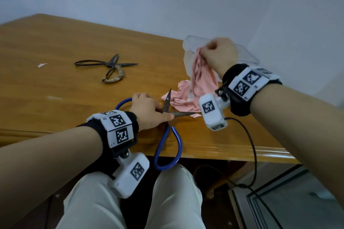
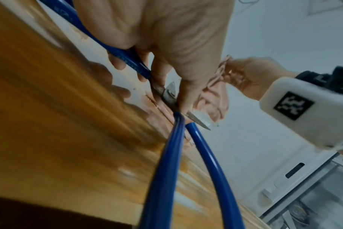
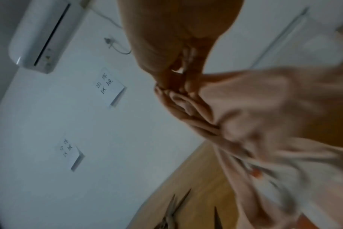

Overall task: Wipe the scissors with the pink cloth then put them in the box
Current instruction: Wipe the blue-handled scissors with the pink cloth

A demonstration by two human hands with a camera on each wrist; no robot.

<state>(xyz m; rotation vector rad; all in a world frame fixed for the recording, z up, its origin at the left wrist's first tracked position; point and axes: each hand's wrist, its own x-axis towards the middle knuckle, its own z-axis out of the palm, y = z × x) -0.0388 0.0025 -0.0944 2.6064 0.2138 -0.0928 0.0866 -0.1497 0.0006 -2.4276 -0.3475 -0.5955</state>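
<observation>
The left hand (image 1: pixel 147 111) in the head view lies on the blue-handled scissors (image 1: pixel 167 135) near the pivot, fingers curled round the far handle and thumb stretched along one blade, pinning them to the wooden table (image 1: pixel 55 42) close to its near edge. Their rusty blades stand spread wide, one pointing away, the other pointing right with its tip on the pink cloth (image 1: pixel 195 83); one blue loop juts past the table edge above the person's lap. The right hand (image 1: pixel 217 54) is raised with fingers closed on a bunch of that cloth, whose lower end trails on the table. Behind that hand sits the clear box (image 1: pixel 245 52), largely hidden by hand and cloth, close to the table's right edge. A second, dark pair of scissors (image 1: pixel 109 69) lies open farther back, well apart, with bare tabletop around it. From the left wrist, the left hand (image 2: pixel 166 38) grips the scissors (image 2: pixel 166 162) at the pivot, one blue handle passing under the fingers; the table is smeared by blur. From the right wrist, the right hand (image 3: pixel 176 46) pinches the gathered cloth (image 3: pixel 264 116) between thumb and fingertips; the fabric is blurred and cut off at the right, and blade tips show at the bottom.
</observation>
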